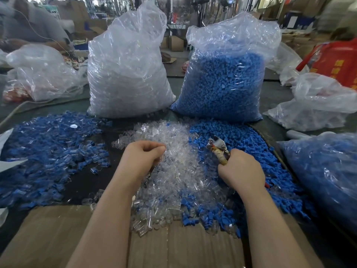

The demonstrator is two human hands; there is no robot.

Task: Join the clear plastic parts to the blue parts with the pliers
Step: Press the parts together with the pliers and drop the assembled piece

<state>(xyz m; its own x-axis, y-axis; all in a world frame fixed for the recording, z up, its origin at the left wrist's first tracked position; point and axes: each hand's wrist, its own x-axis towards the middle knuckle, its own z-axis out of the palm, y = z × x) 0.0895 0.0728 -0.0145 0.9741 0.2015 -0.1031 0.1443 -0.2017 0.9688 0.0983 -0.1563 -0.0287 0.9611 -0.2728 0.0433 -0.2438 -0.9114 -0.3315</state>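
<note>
The right hand is gripping taped-handled metal pliers over loose blue plastic parts; the left hand is curling closed, fingers pinched, over the heap of small clear plastic parts.

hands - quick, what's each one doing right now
Left hand: closed in a loose fist over the clear parts; whether it holds one cannot be told.
Right hand: closed around the pliers.

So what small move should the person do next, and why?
Probably lift the left hand with one clear part from the clear pile and bring it toward the pliers. The left hand is curled in that pile, and the right hand holds the pliers over the blue parts.
</note>
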